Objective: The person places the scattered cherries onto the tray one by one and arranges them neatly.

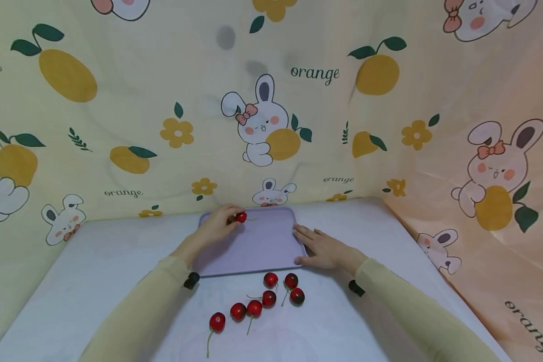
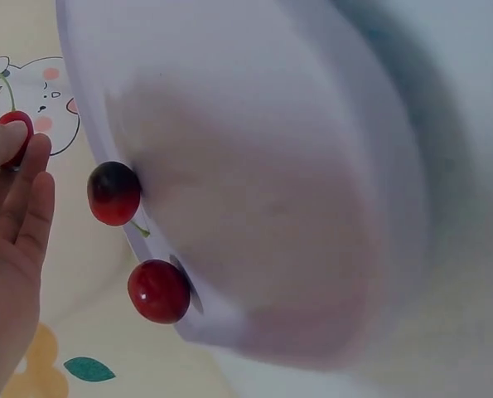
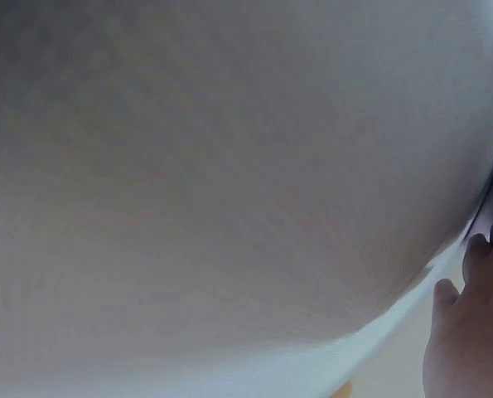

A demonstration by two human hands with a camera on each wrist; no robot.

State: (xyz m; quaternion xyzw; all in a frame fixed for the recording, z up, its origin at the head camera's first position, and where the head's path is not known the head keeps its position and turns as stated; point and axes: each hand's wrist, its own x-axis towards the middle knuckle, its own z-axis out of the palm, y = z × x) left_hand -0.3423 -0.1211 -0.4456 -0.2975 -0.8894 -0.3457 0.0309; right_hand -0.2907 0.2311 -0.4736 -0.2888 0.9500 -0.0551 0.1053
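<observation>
My left hand (image 1: 218, 223) pinches a red cherry (image 1: 241, 216) between thumb and fingers over the far left part of a lilac tray (image 1: 258, 246). In the left wrist view the held cherry (image 2: 16, 137) has its thin green stem pointing up. Two more cherries, a dark-topped cherry (image 2: 113, 193) and a plain red cherry (image 2: 159, 292), lie on the tray near its edge; in the head view the left hand hides them. With fingers extended, my right hand (image 1: 324, 249) rests at the tray's right edge.
Several cherries, among them a stemmed cherry (image 1: 217, 322) and a darker cherry (image 1: 297, 296), lie on the white table (image 1: 131, 261) in front of the tray. A patterned cloth (image 1: 199, 90) with rabbits and oranges hangs behind and at the sides.
</observation>
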